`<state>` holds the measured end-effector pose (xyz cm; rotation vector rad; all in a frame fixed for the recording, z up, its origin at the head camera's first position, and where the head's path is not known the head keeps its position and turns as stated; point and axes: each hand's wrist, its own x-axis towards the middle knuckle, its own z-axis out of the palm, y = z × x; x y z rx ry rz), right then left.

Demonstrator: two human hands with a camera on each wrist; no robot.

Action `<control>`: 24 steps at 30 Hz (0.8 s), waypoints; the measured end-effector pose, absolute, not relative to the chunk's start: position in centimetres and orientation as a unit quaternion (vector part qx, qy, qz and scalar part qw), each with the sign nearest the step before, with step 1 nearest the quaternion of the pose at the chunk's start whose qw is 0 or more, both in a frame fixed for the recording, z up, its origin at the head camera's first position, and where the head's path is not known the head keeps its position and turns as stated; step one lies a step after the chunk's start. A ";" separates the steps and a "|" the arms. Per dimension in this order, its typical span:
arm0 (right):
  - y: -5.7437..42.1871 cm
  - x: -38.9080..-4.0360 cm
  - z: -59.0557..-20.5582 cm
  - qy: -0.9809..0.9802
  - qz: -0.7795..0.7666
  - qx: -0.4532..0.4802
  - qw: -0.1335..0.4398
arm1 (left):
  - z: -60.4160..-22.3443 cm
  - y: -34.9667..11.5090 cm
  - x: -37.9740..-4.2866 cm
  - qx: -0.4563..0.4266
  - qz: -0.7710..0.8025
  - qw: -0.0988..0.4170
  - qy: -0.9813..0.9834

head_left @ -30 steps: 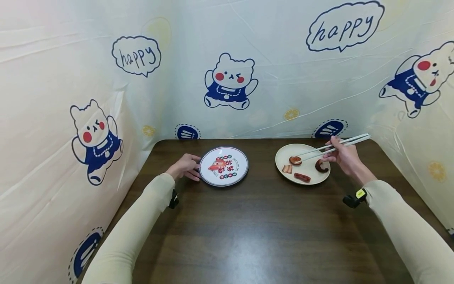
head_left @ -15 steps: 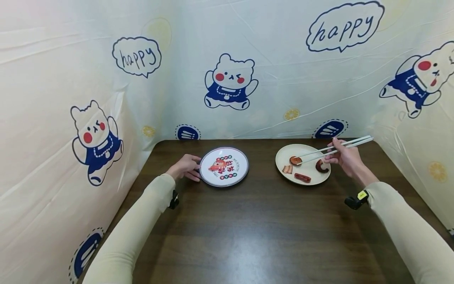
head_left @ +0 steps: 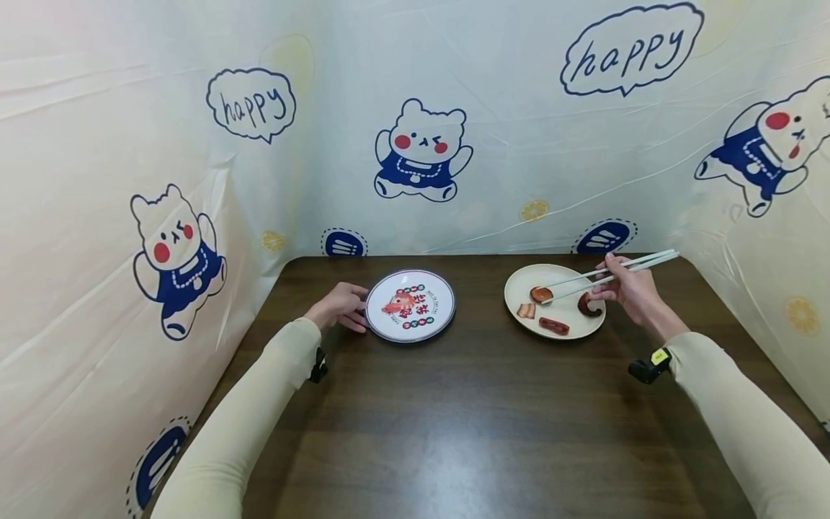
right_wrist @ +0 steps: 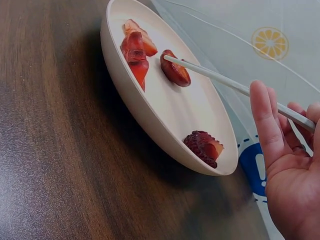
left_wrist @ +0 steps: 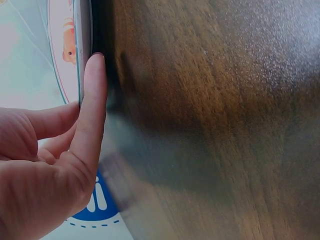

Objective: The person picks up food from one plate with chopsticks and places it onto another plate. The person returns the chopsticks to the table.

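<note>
My left hand [head_left: 340,306] holds the left rim of a round white plate [head_left: 441,288] with dark-edged rim and red print. In the left wrist view one long finger [left_wrist: 95,85] lies along the plate's side. My right hand [head_left: 629,288] grips a pair of pale chopsticks [head_left: 638,264]. Their tips reach the round brown piece of food [head_left: 541,294] on a cream plate [head_left: 577,328]; the right wrist view shows one tip on it. That plate also bears a sausage [head_left: 554,326], a bacon-like slice [head_left: 527,310] and a curled octopus tentacle [head_left: 586,305].
Both plates stand near the far edge of a dark wooden table [head_left: 428,418]. Behind and beside it hangs a pale curtain [head_left: 493,144] printed with bears. Dark straps sit at both wrists, the right [head_left: 650,366] with a yellow tag.
The chopsticks have shifted slightly, right and then back, with their tips staying near the brown piece. My left hand and both plates look unmoved.
</note>
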<state>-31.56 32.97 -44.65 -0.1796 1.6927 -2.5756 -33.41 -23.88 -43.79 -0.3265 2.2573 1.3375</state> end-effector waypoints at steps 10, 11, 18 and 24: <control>32.9 -31.6 -44.9 0.566 -0.823 -0.038 0.030 | -43.6 -23.9 -33.4 -0.118 0.489 0.248 0.828; 32.8 -31.6 -44.9 0.572 -0.819 -0.033 0.026 | -43.6 -23.8 -33.4 -0.119 0.489 0.248 0.828; 32.9 -31.7 -45.0 0.583 -0.812 -0.031 0.022 | -43.5 -23.8 -33.6 -0.115 0.490 0.248 0.828; 32.6 -31.8 -45.3 0.586 -0.809 -0.029 0.020 | -43.7 -23.9 -33.7 -0.117 0.493 0.255 0.824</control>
